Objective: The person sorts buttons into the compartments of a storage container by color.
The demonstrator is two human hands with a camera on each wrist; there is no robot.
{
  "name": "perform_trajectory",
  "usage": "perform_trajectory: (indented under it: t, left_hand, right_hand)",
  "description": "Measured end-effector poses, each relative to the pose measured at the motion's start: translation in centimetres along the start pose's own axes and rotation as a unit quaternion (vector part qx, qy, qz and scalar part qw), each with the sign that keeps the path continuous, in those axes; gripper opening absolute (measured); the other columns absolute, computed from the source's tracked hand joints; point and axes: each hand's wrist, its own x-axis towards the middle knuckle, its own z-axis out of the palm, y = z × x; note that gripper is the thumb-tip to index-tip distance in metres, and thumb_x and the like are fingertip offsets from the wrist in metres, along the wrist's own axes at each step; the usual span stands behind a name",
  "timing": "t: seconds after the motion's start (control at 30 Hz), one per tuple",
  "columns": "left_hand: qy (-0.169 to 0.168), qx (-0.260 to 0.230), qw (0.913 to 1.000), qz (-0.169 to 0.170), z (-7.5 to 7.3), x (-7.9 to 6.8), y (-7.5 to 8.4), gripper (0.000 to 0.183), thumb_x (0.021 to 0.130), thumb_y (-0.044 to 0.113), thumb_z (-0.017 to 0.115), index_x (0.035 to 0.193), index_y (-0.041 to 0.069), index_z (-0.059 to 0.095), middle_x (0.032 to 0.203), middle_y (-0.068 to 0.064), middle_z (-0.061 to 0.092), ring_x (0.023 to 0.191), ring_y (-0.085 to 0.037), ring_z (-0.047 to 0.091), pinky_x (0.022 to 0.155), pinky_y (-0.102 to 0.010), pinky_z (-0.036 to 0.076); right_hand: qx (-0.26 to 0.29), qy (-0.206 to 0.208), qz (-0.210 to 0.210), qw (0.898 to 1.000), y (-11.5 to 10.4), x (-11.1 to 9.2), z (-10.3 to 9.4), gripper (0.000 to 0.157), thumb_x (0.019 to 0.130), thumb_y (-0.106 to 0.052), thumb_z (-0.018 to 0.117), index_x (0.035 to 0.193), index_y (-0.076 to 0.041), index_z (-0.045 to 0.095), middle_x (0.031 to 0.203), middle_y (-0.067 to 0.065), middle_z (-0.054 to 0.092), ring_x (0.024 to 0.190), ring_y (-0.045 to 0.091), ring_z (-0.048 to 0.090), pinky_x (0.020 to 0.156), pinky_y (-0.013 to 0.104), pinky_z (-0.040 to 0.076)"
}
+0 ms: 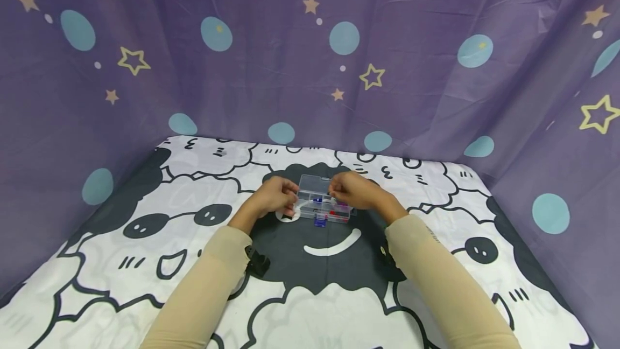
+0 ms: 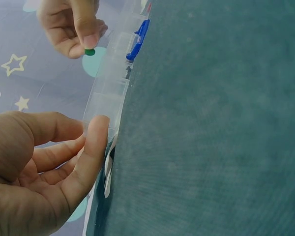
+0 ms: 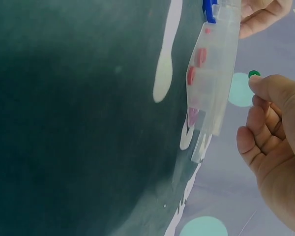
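A clear plastic compartment box (image 1: pixel 306 211) stands between the two hands, its transparent lid (image 1: pixel 312 183) raised at the back. A blue latch (image 1: pixel 319 222) hangs at the front. My left hand (image 1: pixel 277 196) pinches the box's left end between thumb and fingers. Above the right part of the box, my right hand (image 1: pixel 356 190) holds a small green disc (image 3: pixel 254 73) between thumb and fingertip. That disc shows apart from the box wall in both wrist views. Small red pieces (image 3: pixel 201 57) and a purple piece (image 3: pixel 193 116) show through the wall.
The box is on a cloth (image 1: pixel 329 268) printed with black and white cartoon sheep. Behind and at the sides hangs a purple curtain (image 1: pixel 290 85) with stars and blue ovals. A dark wrist device (image 1: pixel 258 263) sits on the left forearm.
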Motion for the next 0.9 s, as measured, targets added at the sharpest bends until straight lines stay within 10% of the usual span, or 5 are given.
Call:
perform_trajectory:
  t: [0.9]
  left_hand:
    - [-0.004, -0.001, 1.0, 0.0, 0.0, 0.0, 0.0, 0.032, 0.098, -0.006, 0.055, 0.13, -0.01, 0.059, 0.105, -0.023, 0.065, 0.064, -0.018, 0.066, 0.064, -0.033, 0.065]
  right_hand:
    - [-0.022, -0.006, -0.029, 0.999, -1.8, 3.4, 2.5, 0.009, 0.1, -0.007, 0.064, 0.095, -0.005, 0.072, 0.074, -0.005, 0.064, 0.062, 0.005, 0.053, 0.056, 0.022, 0.047]
